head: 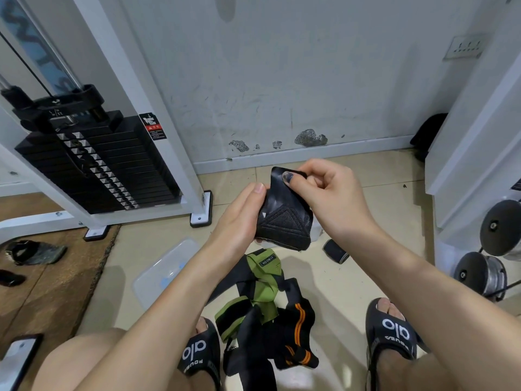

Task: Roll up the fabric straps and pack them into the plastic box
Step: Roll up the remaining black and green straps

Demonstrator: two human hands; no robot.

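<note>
In the head view, both hands work at the centre of the frame, above the tiled floor. The left hand (242, 215) cups a black strap (284, 218) from the left side, with its fingers curled behind the fabric. The right hand (324, 190) pinches the upper edge of the same strap between thumb and forefinger. The strap's long axis runs from its upper edge down to a stitched triangular end, so I judge the rolling goes along this line, from the pinched top downward.

The other straps, green (260, 292) and black with orange stripes (296, 334), lie tangled low in the frame, between the two sandals. The plastic box (160, 270) lies on the floor at the lower left of the hands, partly hidden by the left forearm. It is nearer to the left hand, so this hand seems better placed to drop the roll in.
</note>
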